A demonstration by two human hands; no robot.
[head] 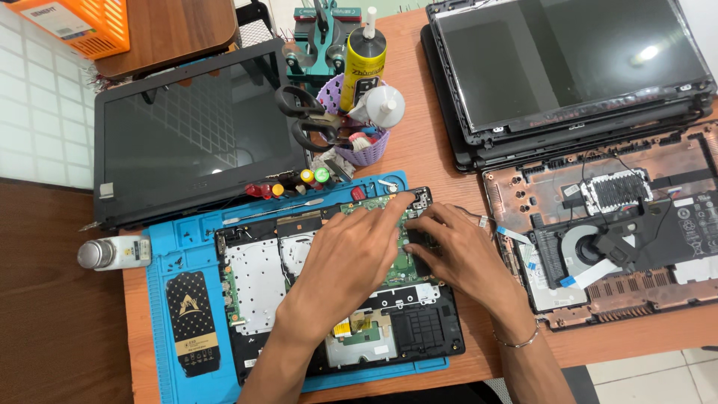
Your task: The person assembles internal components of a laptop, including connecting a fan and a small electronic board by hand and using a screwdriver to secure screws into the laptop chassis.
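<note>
Head view shows both hands over an opened laptop base lying on a blue repair mat near the worktop's front edge. The left hand lies flat, fingers stretched to the green circuit board — seemingly steadying it. The right hand curls its fingers onto a small black part on the board; whether they pinch it I cannot tell. Screwdrivers line the mat's rear edge, within reach. A second stripped chassis sits toward the right edge — under stacked laptops. The wooden worktop stands on white floor tiles.
</note>
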